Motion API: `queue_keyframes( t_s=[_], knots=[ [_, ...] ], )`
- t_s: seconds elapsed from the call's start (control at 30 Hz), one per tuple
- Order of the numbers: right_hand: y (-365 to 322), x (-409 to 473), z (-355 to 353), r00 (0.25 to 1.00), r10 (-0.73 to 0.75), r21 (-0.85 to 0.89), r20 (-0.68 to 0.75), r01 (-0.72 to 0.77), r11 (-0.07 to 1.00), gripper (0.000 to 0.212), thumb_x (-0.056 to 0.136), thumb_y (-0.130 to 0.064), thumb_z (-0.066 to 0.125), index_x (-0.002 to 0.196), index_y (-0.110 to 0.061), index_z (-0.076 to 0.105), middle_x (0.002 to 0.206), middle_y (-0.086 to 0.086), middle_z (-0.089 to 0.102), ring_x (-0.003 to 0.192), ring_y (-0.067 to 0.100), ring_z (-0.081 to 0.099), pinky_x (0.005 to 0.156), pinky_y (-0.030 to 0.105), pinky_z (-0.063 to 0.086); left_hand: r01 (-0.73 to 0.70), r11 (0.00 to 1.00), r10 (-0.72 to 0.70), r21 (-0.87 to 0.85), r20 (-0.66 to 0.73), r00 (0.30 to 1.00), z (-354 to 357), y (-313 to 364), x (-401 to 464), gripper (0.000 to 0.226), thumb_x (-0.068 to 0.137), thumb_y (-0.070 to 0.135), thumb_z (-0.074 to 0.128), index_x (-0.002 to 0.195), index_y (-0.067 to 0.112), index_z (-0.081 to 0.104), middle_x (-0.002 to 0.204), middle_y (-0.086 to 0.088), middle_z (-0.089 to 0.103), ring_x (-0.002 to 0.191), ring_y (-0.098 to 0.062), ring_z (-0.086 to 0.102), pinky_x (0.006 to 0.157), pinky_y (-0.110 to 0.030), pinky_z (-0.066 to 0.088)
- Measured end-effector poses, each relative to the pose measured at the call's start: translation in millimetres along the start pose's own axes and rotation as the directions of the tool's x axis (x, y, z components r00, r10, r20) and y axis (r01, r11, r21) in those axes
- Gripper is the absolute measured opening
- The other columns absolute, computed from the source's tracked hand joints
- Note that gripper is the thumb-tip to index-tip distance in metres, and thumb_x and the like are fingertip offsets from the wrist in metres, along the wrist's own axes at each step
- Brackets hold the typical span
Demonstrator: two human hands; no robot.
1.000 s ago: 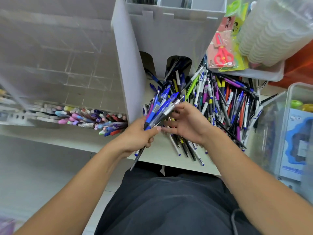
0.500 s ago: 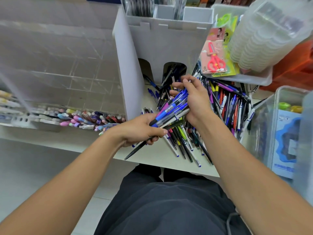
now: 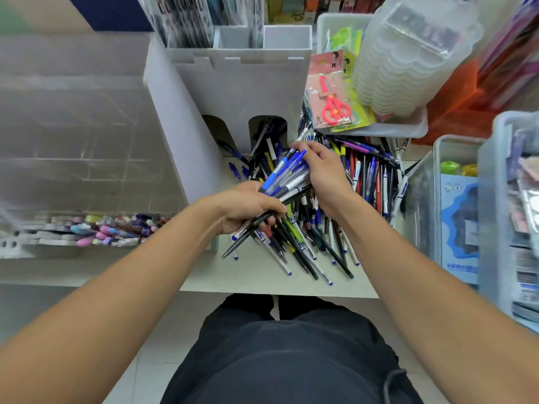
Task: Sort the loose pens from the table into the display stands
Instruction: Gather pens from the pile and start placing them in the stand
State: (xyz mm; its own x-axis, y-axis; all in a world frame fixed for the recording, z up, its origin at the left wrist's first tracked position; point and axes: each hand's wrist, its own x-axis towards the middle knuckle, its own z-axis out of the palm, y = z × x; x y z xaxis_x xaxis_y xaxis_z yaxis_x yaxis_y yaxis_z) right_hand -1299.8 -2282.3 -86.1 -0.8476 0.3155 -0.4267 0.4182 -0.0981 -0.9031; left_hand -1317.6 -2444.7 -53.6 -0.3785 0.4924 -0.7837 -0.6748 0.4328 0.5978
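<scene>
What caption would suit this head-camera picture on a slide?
Left hand grips a bundle of blue pens while the right hand pinches its tips, above the loose pile before a white display stand.

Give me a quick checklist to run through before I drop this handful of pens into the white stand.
1. Bundle held firmly: ok. The left hand grips the bundle of blue and clear pens.
2. Bundle steadied: ok. The right hand rests its fingers on the upper ends.
3. Pens aligned: not ok. The lower tips fan out below the left hand.
4. Slot free in the tall white plastic display stand: cannot tell; the top compartments are only partly visible.
5. More to sort: ok. The pile of loose mixed-colour pens lies on the pale table.
</scene>
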Motion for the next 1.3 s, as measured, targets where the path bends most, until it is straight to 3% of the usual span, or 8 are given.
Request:
queue_keyframes(
  t_s=[0.23,0.4,0.57,0.73,0.9,1.03,1.13,1.3],
  knots=[
    [-6.9,5.7,6.3,0.999,0.020,-0.100,0.047,-0.016,0.995,0.032,0.102,-0.011,0.046,0.088,-0.018,0.074,0.085,-0.004,0.072,0.074,0.005,0.064,0.077,0.024,0.048,0.040,0.997,-0.041,-0.067,-0.015,0.999,0.8,5.5,7.4,0.008,0.092,-0.001,0.064,0.090,0.003,0.058,0.068,-0.009,0.058,0.052,-0.012,0.054,0.041,-0.019,0.047],
    [-23.1,-10.9,-21.6,0.989,0.034,-0.040,-0.142,-0.040,0.998,0.029,0.102,-0.041,0.054,0.110,-0.015,0.068,0.100,-0.002,0.067,0.086,0.010,0.063,0.080,0.032,0.057,-0.097,0.964,0.108,-0.249,0.034,0.994,4.0,9.3,-4.1,0.007,0.095,0.000,0.060,0.098,0.004,0.056,0.071,-0.006,0.052,0.054,-0.010,0.049,0.043,-0.017,0.042],
    [-31.2,-41.5,-30.2,0.972,0.094,0.208,0.216,-0.140,0.968,0.017,0.091,-0.024,0.070,0.094,-0.008,0.073,0.079,0.003,0.063,0.060,0.009,0.058,0.052,0.018,0.048,-0.207,0.939,0.243,-0.274,0.106,0.964,4.6,11.4,-32.4,0.008,0.095,0.006,0.061,0.102,0.007,0.056,0.077,-0.006,0.051,0.057,-0.010,0.047,0.046,-0.017,0.040],
    [-68.1,-41.3,-26.3,0.991,-0.032,0.453,0.131,-0.031,0.891,0.010,0.096,-0.016,0.061,0.098,-0.006,0.065,0.078,0.004,0.068,0.059,0.010,0.057,0.047,0.016,0.046,-0.340,0.882,0.318,-0.326,-0.120,0.941,2.0,17.9,-71.6,0.026,0.084,0.020,0.067,0.105,0.006,0.061,0.077,-0.006,0.061,0.056,-0.011,0.049,0.044,-0.018,0.040],
    [-121.7,-53.5,-8.2,0.944,-0.220,0.330,0.248,0.131,0.935,0.017,0.103,-0.012,0.050,0.093,-0.012,0.064,0.074,0.003,0.066,0.057,0.012,0.053,0.047,0.019,0.042,-0.500,0.773,0.405,-0.391,-0.302,0.863,-10.3,12.6,-117.1,0.021,0.083,-0.002,0.066,0.101,0.007,0.071,0.089,-0.010,0.065,0.060,-0.013,0.052,0.045,-0.020,0.041],
    [-155.5,-74.9,29.6,0.864,-0.339,0.074,0.373,0.336,0.939,0.012,0.099,-0.015,0.059,0.099,-0.011,0.070,0.072,0.004,0.066,0.053,0.014,0.053,0.043,0.022,0.044,-0.593,0.707,0.480,-0.386,-0.355,0.802,-24.2,4.6,-150.6,0.027,0.079,0.003,0.062,0.092,0.018,0.080,0.091,-0.012,0.054,0.063,-0.012,0.051,0.048,-0.021,0.041],
    [-168.5,-90.6,61.0,0.796,-0.381,0.058,0.471,0.403,0.913,0.018,0.086,-0.019,0.064,0.100,-0.008,0.071,0.073,0.007,0.069,0.055,0.017,0.060,0.048,0.022,0.052,-0.647,0.699,0.514,-0.303,-0.416,0.750,-41.6,-6.0,-173.1,0.024,0.081,0.006,0.067,0.098,0.018,0.080,0.084,-0.010,0.055,0.063,-0.013,0.053,0.050,-0.022,0.044],
    [-171.6,-103.1,101.7,0.782,-0.535,0.182,0.318,0.504,0.844,0.016,0.089,-0.019,0.063,0.101,-0.010,0.070,0.084,0.009,0.074,0.067,0.020,0.068,0.064,0.026,0.059,-0.717,0.629,0.471,-0.300,-0.586,0.659,-88.1,-32.0,-196.5,0.023,0.079,0.012,0.072,0.102,0.010,0.075,0.080,-0.008,0.060,0.063,-0.016,0.056,0.053,-0.025,0.048]
  ],
)
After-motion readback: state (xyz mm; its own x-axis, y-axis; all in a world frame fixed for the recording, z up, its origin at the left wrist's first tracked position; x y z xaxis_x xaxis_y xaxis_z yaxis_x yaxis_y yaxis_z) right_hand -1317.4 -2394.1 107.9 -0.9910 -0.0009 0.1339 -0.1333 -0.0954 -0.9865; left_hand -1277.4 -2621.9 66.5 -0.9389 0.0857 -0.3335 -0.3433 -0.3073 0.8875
